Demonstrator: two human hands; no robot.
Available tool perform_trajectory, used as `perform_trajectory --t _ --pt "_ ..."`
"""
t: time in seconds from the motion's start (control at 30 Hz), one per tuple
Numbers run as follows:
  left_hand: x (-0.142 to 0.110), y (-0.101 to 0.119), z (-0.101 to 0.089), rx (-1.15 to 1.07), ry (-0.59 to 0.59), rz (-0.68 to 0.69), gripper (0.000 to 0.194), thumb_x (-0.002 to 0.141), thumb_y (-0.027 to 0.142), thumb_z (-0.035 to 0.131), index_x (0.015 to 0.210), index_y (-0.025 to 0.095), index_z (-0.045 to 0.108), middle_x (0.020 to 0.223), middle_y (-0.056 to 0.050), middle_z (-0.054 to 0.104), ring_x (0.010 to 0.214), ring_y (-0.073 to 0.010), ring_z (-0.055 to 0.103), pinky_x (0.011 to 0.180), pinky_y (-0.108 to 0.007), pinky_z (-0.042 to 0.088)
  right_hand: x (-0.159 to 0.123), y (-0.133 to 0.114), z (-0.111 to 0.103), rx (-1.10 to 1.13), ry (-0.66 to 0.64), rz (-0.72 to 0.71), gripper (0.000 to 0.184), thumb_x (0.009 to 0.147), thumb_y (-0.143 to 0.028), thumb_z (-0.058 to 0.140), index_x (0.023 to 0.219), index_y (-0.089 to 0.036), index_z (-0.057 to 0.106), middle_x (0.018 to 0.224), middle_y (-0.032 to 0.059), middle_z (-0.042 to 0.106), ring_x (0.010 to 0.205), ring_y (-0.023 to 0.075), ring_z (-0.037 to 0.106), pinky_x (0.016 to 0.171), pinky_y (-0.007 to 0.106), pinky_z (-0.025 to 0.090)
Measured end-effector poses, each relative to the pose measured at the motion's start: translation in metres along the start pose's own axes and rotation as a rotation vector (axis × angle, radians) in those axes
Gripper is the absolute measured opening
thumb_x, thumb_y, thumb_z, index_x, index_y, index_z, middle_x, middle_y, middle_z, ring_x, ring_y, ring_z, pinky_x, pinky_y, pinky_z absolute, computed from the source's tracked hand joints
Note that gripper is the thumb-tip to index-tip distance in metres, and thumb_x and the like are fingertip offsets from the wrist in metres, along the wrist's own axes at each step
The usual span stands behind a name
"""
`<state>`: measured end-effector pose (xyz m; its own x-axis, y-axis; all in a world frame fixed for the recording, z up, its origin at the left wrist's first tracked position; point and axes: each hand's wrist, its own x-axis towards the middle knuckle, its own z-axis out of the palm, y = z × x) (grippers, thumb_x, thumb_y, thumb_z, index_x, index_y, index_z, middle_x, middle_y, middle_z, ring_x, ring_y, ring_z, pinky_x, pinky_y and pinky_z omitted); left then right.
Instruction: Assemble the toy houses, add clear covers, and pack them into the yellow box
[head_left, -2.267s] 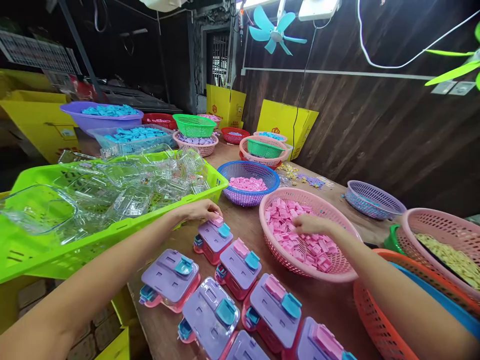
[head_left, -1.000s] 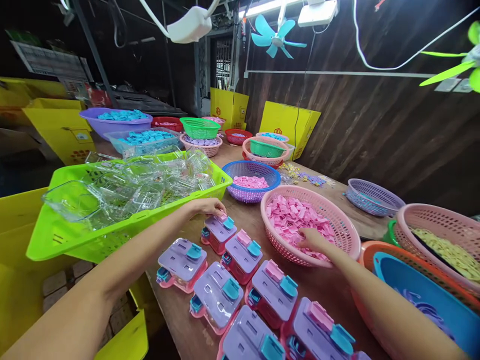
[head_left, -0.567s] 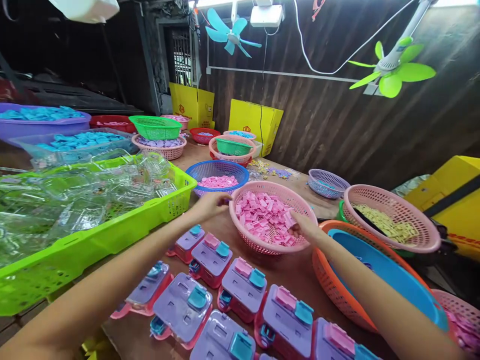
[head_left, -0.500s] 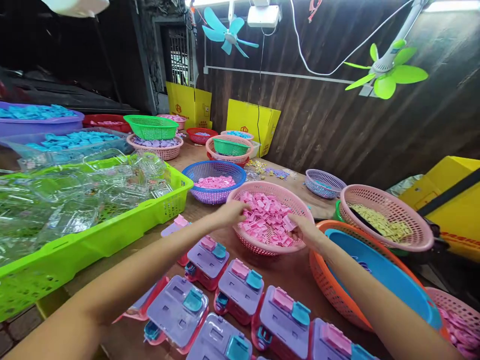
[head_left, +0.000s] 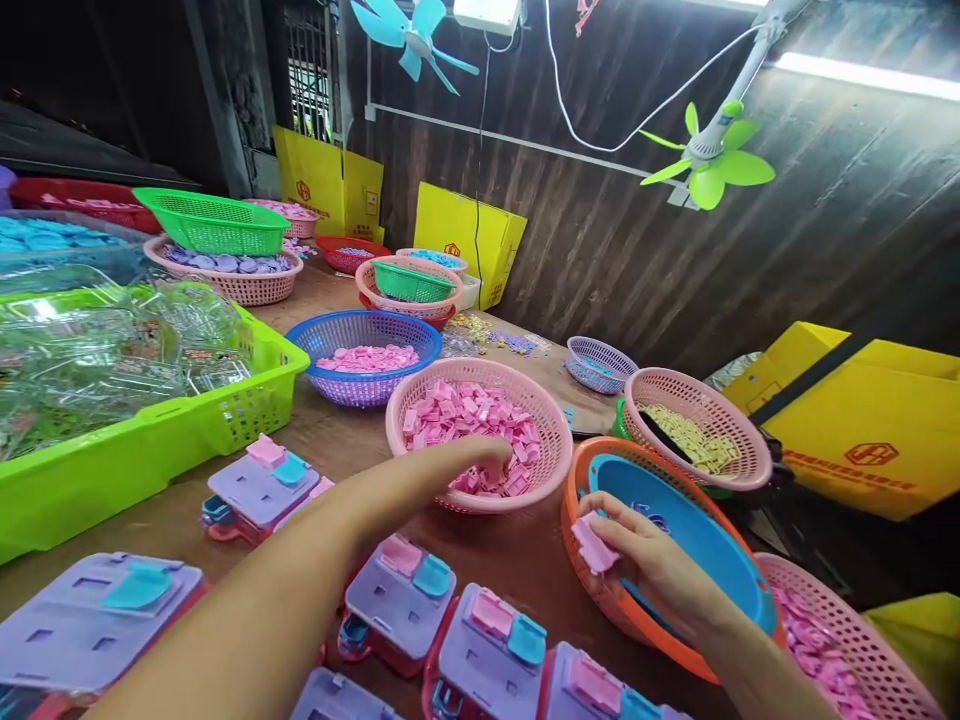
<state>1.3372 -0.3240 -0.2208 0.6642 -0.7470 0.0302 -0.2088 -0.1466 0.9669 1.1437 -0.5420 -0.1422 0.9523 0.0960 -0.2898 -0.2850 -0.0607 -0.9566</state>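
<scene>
My left hand (head_left: 491,458) reaches into the round pink basket (head_left: 547,475) and its fingertips dig among the pink plastic pieces (head_left: 457,415); what they grip is hidden. My right hand (head_left: 637,548) hovers over the near rim of the orange basket (head_left: 581,480) holding a blue bowl (head_left: 705,545), and it pinches one pink piece (head_left: 592,545). Purple-lidded toy boxes with pink and teal clips lie in rows on the wooden table in front of me, such as one toy box (head_left: 397,595) under my left forearm and another toy box (head_left: 259,485) further left.
A lime-green crate (head_left: 150,450) of clear plastic shells stands at the left. Behind are a blue basket (head_left: 360,335) of pink parts, a pink basket (head_left: 705,445) of yellow parts, a small lilac basket (head_left: 600,360), more baskets, yellow cartons (head_left: 862,430) and wall fans.
My left hand left the far toy box and went right into the pink basket. My right hand came out of that basket with a pink piece, toward the orange basket. The view swung right.
</scene>
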Motion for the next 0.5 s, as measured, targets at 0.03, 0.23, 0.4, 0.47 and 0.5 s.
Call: perform_trajectory --t 0.03,0.23,0.4,0.47,0.5 --pt "0.015 0.003 -0.001 -0.053 -0.040 -0.042 0.017 0.079 0.026 0.057 0.082 0.011 0.065 0.069 0.000 0.062 0.060 -0.0120 0.057 0.059 -0.025 0.049 -0.003 0.002 -0.001 0.009 0.023 0.010 0.022 0.087 -0.042 0.051 0.093 -0.020 0.050 0.067 -0.0039 0.049 0.052 0.0050 0.045 0.043 0.017 0.026" --pt "0.064 0.021 -0.021 -0.425 -0.177 -0.240 0.038 0.066 0.003 0.050 0.103 0.007 0.060 0.074 -0.008 0.064 0.067 -0.0177 0.065 0.066 -0.032 0.054 -0.019 0.023 0.012 0.126 -0.019 0.045 0.025 0.084 -0.044 0.055 0.098 -0.024 0.046 0.066 -0.0063 0.047 0.046 0.0030 0.032 0.039 0.016 0.020" --pt "0.030 0.038 -0.026 -0.771 -0.040 -0.182 0.030 0.085 0.012 0.039 0.113 0.008 0.050 0.080 -0.011 0.063 0.076 -0.0149 0.066 0.070 -0.025 0.054 -0.037 0.035 0.045 0.181 -0.078 0.026 0.036 0.080 -0.041 0.062 0.107 -0.021 0.051 0.085 0.0006 0.059 0.073 0.0100 0.054 0.064 0.021 0.042" --pt "0.011 0.047 -0.020 -0.852 0.015 -0.167 0.027 0.089 0.015 0.037 0.112 0.008 0.050 0.079 -0.010 0.063 0.074 -0.0138 0.066 0.067 -0.022 0.054 -0.046 0.038 0.058 0.175 -0.107 0.035 0.029 0.079 -0.040 0.062 0.095 -0.018 0.053 0.087 0.0030 0.061 0.077 0.0114 0.055 0.070 0.024 0.043" --pt "0.000 0.052 -0.015 -0.887 0.034 -0.163 0.026 0.090 0.016 0.037 0.111 0.008 0.051 0.078 -0.010 0.063 0.073 -0.0136 0.066 0.067 -0.021 0.054 -0.052 0.039 0.063 0.179 -0.114 0.047 0.027 0.078 -0.039 0.063 0.090 -0.017 0.053 0.086 0.0031 0.061 0.077 0.0120 0.055 0.071 0.025 0.044"
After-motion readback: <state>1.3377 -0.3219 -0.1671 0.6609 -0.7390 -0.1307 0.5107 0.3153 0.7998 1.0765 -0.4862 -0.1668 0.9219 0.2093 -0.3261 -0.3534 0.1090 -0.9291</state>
